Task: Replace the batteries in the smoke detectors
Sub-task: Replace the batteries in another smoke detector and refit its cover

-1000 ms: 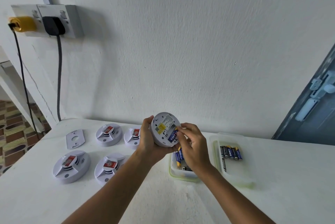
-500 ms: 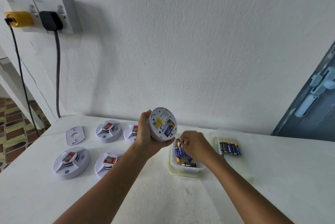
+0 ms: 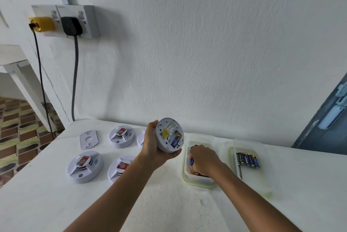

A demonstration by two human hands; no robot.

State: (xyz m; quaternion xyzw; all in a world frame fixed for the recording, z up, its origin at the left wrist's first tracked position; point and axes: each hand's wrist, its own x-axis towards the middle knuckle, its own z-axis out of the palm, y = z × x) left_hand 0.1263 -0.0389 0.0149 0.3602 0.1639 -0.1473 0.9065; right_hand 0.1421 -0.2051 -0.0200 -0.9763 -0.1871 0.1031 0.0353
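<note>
My left hand [image 3: 153,145] grips a round white smoke detector [image 3: 169,135] above the table, its open back facing me with one blue battery in the compartment. My right hand [image 3: 203,160] is down inside a clear green-rimmed container [image 3: 185,177], fingers curled around a blue battery [image 3: 191,161]; most of the container's contents are hidden under the hand. A second clear container [image 3: 262,184] to the right holds a row of several blue batteries [image 3: 247,159].
On the white table [image 3: 56,203] to the left lie three white detectors [image 3: 85,166] [image 3: 122,137] [image 3: 119,170], face up with red labels, a fourth one [image 3: 140,138] partly behind my left hand, and a mounting plate [image 3: 88,139]. Wall sockets with plugs and hanging cables [image 3: 75,74] are at upper left.
My right hand left the detector's battery compartment and dropped into the nearer container, closing on a battery. My left hand tilted the detector slightly and kept it raised.
</note>
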